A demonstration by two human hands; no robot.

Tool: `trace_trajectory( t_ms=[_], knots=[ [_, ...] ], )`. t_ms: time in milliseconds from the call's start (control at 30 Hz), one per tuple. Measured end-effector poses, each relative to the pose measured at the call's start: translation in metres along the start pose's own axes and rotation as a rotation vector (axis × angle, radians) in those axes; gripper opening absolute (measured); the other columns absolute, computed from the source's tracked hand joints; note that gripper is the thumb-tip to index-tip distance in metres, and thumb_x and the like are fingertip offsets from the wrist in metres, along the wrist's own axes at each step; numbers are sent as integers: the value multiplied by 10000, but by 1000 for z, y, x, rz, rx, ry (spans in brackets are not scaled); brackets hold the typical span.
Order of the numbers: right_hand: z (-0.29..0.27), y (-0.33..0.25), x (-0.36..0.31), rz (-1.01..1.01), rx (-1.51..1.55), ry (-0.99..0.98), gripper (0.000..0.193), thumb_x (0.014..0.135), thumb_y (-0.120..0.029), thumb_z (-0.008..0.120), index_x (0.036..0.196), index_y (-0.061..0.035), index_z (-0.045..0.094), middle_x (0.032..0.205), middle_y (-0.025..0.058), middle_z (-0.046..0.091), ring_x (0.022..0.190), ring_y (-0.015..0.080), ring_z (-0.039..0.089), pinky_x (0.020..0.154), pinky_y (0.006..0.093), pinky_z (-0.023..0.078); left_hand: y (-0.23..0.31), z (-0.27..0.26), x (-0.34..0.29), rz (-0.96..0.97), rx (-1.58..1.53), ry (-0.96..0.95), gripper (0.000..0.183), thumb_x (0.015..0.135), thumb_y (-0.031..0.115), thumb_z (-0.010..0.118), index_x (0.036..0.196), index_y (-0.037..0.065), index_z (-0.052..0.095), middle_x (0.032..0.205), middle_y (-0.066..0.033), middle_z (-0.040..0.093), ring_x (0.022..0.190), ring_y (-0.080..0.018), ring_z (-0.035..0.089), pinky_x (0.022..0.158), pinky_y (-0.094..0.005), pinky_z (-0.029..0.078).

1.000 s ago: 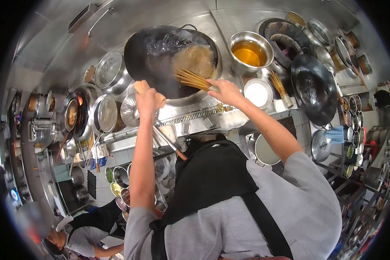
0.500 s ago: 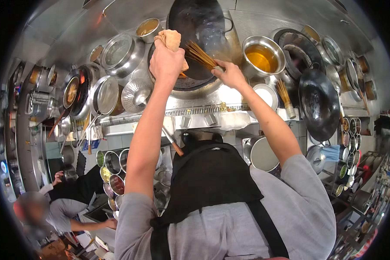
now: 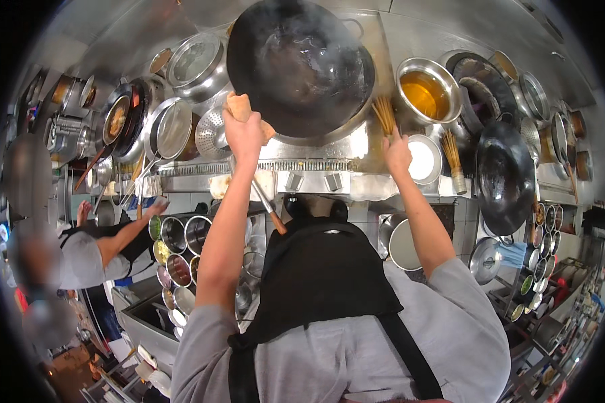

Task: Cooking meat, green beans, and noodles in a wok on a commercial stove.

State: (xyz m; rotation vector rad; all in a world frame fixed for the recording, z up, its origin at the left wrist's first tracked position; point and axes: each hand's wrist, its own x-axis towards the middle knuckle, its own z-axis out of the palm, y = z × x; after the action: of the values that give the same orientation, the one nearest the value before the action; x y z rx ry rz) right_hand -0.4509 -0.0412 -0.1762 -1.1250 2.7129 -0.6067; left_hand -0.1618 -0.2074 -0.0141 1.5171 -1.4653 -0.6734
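Note:
A large black wok (image 3: 302,80) sits over the burner at the back, its inside wet and steaming. At its near left rim my left hand (image 3: 244,138) is closed around a folded tan cloth (image 3: 238,106). The wok's edge by the cloth is covered, so I cannot tell how firmly it is gripped. To the right of the wok, my right hand (image 3: 397,153) grips a bamboo wok brush (image 3: 384,115), bristles pointing away from me. A ladle (image 3: 265,201) with a wooden handle end lies below my left hand, partly behind my forearm.
A steel pot of amber oil (image 3: 425,94) stands right of the wok, with a white bowl (image 3: 421,160) and a second bamboo brush (image 3: 453,161) nearby. A perforated skimmer (image 3: 210,136) and mesh strainer (image 3: 171,129) are at left. Another person (image 3: 94,252) works at far left.
The wok has come down from its raised tilt and its inside faces up. My right hand has moved right with the brush, out of the wok. My left hand has come nearer.

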Motion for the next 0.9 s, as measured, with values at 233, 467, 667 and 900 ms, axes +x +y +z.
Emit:
trace_trajectory(
  t_ms=[233, 467, 667, 900],
  knots=[
    [63, -88, -135, -431, 483, -334, 408, 803, -164, 601, 1163, 25, 562, 1052, 268, 566, 1066, 429, 513, 926, 485, 411, -175, 45, 1, -229, -404, -68, 338, 811, 133, 587, 1111, 4, 499, 942, -90, 598, 812, -190, 632, 709, -323, 520],
    [151, -149, -200, 291, 1034, -1649, 402, 863, -166, 652, 1188, -20, 466, 862, 81, 600, 770, 188, 602, 711, 349, 508, -129, 109, -26, -632, -632, -541, 337, 869, 265, 624, 1081, 19, 535, 930, -81, 617, 795, -184, 655, 655, -312, 546],
    [22, -176, -163, 58, 813, -1062, 198, 873, -241, 615, 869, -58, 539, 643, 16, 555, 481, 106, 484, 393, 279, 315, -112, -40, -34, -811, -887, -1394, 416, 880, 241, 640, 1187, -23, 545, 1063, -147, 659, 836, -221, 680, 723, -314, 557],
    [-26, -339, -40, -64, 827, -946, 77, 902, -132, 532, 878, -63, 558, 605, 36, 549, 376, 125, 460, 343, 280, 369, -56, -154, -57, -260, -840, -1866, 631, 799, 200, 760, 1321, -16, 478, 1228, -94, 598, 1124, -152, 554, 961, -298, 446]
  ],
)
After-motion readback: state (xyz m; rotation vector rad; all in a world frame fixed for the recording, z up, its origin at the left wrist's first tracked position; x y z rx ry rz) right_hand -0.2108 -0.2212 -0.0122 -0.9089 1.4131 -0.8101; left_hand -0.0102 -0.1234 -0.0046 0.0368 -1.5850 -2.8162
